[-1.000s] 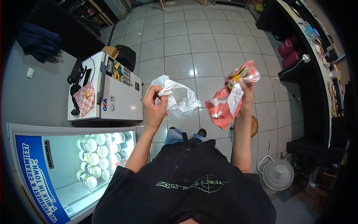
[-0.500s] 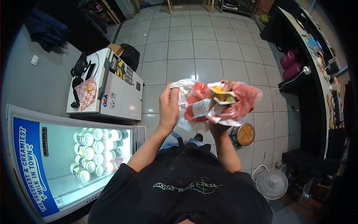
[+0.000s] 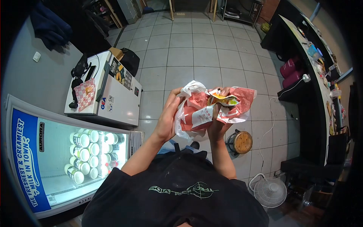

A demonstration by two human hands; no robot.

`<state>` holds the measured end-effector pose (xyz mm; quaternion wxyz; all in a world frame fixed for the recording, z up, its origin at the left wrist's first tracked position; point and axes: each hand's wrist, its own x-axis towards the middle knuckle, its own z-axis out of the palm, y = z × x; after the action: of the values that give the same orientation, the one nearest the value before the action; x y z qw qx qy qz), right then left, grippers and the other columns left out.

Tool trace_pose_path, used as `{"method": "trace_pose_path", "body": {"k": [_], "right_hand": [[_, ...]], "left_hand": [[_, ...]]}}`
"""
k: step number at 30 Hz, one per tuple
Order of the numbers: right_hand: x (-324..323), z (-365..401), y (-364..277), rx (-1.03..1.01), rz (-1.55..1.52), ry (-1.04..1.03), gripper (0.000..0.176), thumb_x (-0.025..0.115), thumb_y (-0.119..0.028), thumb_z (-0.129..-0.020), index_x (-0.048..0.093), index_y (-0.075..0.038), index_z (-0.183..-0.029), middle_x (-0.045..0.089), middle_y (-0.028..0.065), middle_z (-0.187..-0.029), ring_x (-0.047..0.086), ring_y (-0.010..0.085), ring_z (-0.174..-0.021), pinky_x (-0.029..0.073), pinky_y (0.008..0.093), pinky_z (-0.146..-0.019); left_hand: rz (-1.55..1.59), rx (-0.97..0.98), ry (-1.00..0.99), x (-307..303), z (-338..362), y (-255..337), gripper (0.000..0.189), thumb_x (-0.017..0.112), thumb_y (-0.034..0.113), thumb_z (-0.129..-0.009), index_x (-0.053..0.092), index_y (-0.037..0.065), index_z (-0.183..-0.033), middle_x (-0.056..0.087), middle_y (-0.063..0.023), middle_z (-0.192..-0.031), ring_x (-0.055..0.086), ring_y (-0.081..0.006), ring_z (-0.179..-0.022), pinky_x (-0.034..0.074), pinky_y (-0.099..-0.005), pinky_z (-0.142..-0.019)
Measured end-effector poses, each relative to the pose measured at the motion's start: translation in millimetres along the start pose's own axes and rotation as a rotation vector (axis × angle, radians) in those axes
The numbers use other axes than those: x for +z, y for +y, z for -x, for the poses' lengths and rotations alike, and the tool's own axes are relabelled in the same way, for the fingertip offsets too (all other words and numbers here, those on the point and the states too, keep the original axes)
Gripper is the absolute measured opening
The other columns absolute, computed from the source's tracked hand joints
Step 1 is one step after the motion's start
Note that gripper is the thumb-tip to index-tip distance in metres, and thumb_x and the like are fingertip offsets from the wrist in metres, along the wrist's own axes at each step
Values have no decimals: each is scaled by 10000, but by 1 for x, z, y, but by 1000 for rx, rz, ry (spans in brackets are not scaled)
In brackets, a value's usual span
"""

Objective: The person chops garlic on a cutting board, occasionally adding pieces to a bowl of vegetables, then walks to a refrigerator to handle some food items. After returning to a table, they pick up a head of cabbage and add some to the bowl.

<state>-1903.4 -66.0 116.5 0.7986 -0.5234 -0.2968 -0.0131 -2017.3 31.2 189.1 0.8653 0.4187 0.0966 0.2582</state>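
I log left hand (image 3: 166, 117) pinching the rim of the white plastic bag (image 3: 186, 92), right hand (image 3: 217, 123) gripping crumpled red wrappers (image 3: 242, 99) at its mouth between both hands; judged mid-stuffing, wider opening needed.

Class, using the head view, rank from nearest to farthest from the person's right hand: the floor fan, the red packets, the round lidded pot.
1. red packets, gripped in the right hand, against the white bag.
2. round lidded pot, on the floor just right of it.
3. floor fan, at the lower right.
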Motion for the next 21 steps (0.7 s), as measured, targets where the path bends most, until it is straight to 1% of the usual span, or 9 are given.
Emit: {"method": "trace_pose_path", "body": {"k": [5, 7, 8, 11, 15, 17, 18, 19, 21], "right_hand": [[1, -6, -10, -91, -67, -36, 566, 711, -147, -870, 355, -11, -1288, 518, 117, -1161, 581, 221, -1042, 469, 375, -931], [-16, 4, 17, -56, 118, -33, 482, 688, -132, -883, 407, -10, -1255, 540, 123, -1166, 583, 215, -1028, 474, 372, -920], [-10, -5, 0, -16, -20, -9, 478, 684, -137, -888, 409, -10, -1257, 543, 119, -1163, 584, 217, -1025, 473, 372, -921], [-5, -20, -5, -57, -83, 27, 473, 682, -169, -895, 423, -10, -1257, 560, 109, -1141, 591, 215, -1005, 474, 372, -913], [-22, -15, 3, -15, 83, -26, 617, 760, -204, -830, 399, -13, -1292, 520, 121, -1213, 559, 239, -1117, 475, 393, -934], [-4, -24, -7, -178, -188, -104, 724, 814, -234, -780, 381, -26, -1322, 510, 130, -1233, 557, 254, -1133, 477, 411, -957], [-18, -15, -1, -26, -117, -216, 771, 849, -248, -742, 372, -37, -1310, 503, 132, -1207, 550, 282, -1155, 470, 426, -985], [-12, -13, -4, -176, 5, -196, 748, 879, -205, -692, 401, -27, -1239, 500, 135, -1197, 558, 301, -1109, 466, 428, -978], [0, -14, 0, -262, -172, -254, 610, 783, -346, -767, 432, -15, -1140, 522, 157, -1166, 557, 294, -1052, 454, 428, -968]], "left_hand": [[-28, 123, 46, -3, 7, 2, 466, 420, 42, -993, 332, 34, -1450, 493, -136, -1352, 513, -206, -1253, 399, -353, -1103], [179, -28, 142, -6, 13, 3, 446, 416, 33, -990, 358, 29, -1432, 512, -129, -1338, 527, -209, -1240, 414, -354, -1095], [301, -99, 111, -14, 13, -3, 442, 448, 23, -985, 369, 26, -1419, 536, -124, -1316, 529, -202, -1239, 432, -343, -1079], [204, -204, 64, -19, 21, -17, 464, 475, 0, -969, 360, 26, -1418, 542, -125, -1312, 532, -193, -1238, 448, -340, -1061], [8, -87, 27, -19, 21, -19, 645, 651, 291, -955, 331, 15, -1442, 439, -125, -1419, 472, -206, -1300, 416, -335, -1075], [-133, -24, -10, -19, 19, -22, 750, 684, 379, -907, 319, 13, -1451, 421, -121, -1434, 455, -209, -1313, 390, -336, -1091], [-276, 38, -49, -20, 17, -25, 858, 716, 466, -859, 308, 11, -1460, 403, -118, -1449, 437, -212, -1325, 363, -336, -1107], [-274, 40, -49, -22, 14, -28, 858, 716, 466, -859, 308, 11, -1460, 403, -118, -1449, 437, -212, -1325, 363, -336, -1107], [-341, 160, -3, -30, 7, -38, 939, 736, 520, -824, 290, 5, -1471, 415, -115, -1441, 430, -214, -1328, 324, -343, -1124]]}}
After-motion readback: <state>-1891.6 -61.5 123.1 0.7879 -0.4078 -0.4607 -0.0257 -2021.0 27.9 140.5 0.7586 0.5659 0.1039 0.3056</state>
